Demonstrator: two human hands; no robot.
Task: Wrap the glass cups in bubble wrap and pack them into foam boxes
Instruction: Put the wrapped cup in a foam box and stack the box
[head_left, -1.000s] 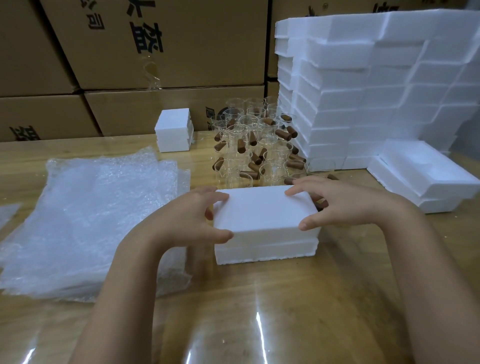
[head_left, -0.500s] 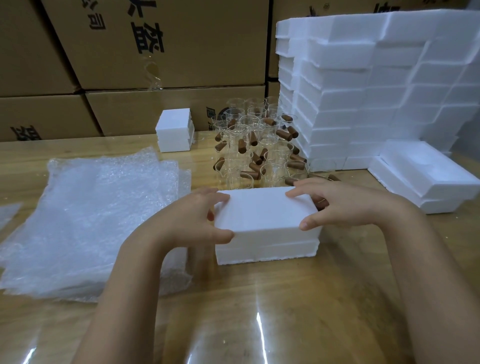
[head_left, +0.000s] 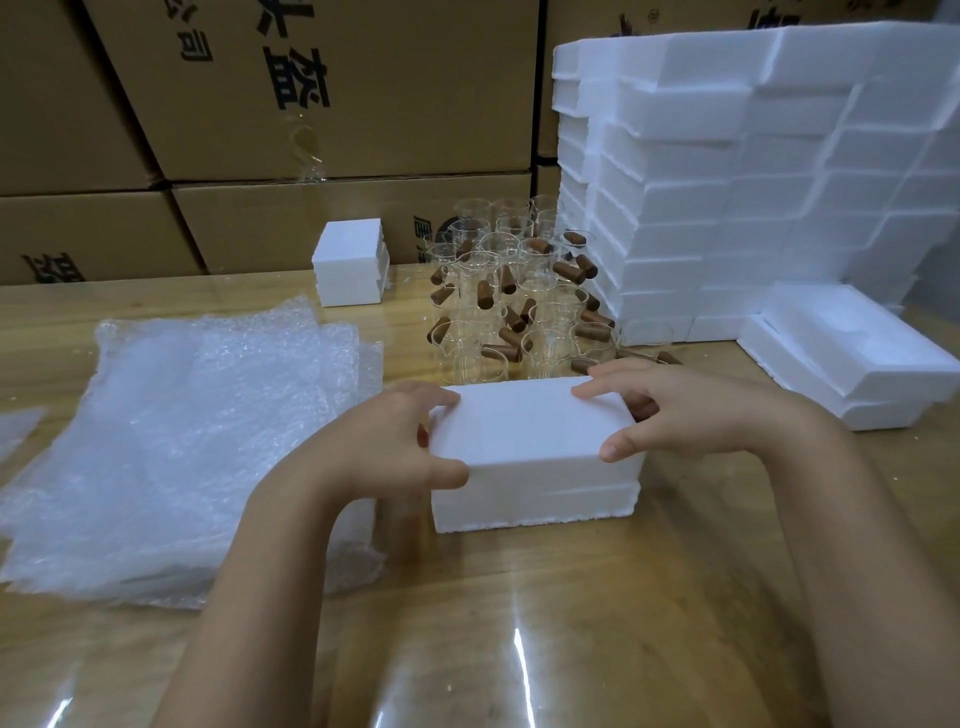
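Note:
A closed white foam box (head_left: 535, 457) stands on the wooden table in front of me, lid on its base. My left hand (head_left: 384, 447) grips the lid's left end, thumb on the front edge and fingers over the top. My right hand (head_left: 691, 410) grips the lid's right end the same way. Behind the box stand several glass cups with brown wooden handles (head_left: 519, 306). A pile of bubble wrap sheets (head_left: 171, 441) lies to the left.
A tall stack of foam boxes (head_left: 753, 182) rises at the right, with two open foam halves (head_left: 852, 358) lying before it. One closed foam box (head_left: 350, 267) sits at the back by cardboard cartons (head_left: 311, 104). The glossy table (head_left: 571, 623) reaches the near edge.
Both hands have stayed on the lid's ends; the lid sits very slightly lower and squarer on the base than a second ago.

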